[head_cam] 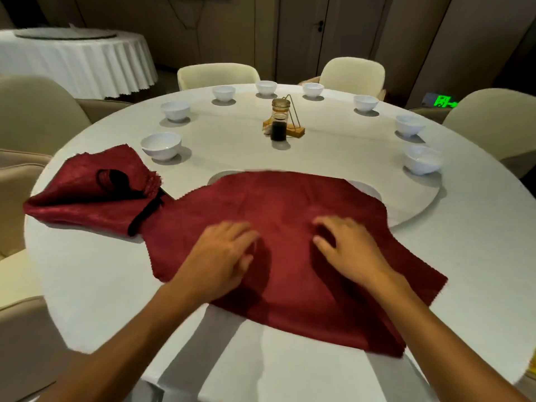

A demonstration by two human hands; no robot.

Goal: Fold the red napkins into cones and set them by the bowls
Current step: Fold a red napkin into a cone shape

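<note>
Two bare arms show. The left hand [224,253] and the right hand [352,250] wear no gloves, rings or watch. No sleeves cover the arms.

- A round white tabletop [290,146] is ringed by cream chairs, seen at 11 o'clock [217,75], 1 o'clock [352,72] and 3 o'clock [493,120].
- A second table [78,58], skirted in pleated white cloth, is seen at 10 o'clock.
- Beige wall panels and a door [301,33] are seen at 12 o'clock.
- A green lit sign [445,101] glows at 2 o'clock.
</note>
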